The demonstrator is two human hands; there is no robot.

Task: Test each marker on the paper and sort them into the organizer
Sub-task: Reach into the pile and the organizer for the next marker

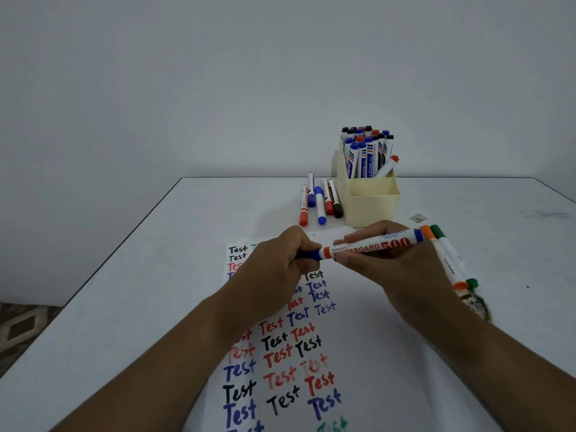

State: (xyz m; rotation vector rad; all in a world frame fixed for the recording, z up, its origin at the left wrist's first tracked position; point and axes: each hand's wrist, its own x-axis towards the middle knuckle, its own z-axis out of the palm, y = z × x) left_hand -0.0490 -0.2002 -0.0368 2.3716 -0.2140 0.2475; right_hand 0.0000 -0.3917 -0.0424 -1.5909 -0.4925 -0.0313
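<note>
Two hands: both raised over the sheet, sharing one marker between them
Paper (280,363): flat on the white table (124,307), covered in rows of "Test" in black, red and blue, with a faint green one at the near edge
Left hand (280,260): fingers curled tight round the blue cap end of the marker
Blue marker (371,246): held level above the paper, white barrel reading "WHITEBOARD 500", its blue tail pointing right
Loose markers (321,202): five lying side by side on the table, just left of the organizer, red, blue and black caps toward me
Organizer (371,201): cream box at the far side, back compartment packed with upright markers, front compartment looks bare
Right hand (402,269): fingers and thumb wrapped round the barrel
Orange and green markers (448,260): lying together on the table just beyond the right hand
</note>
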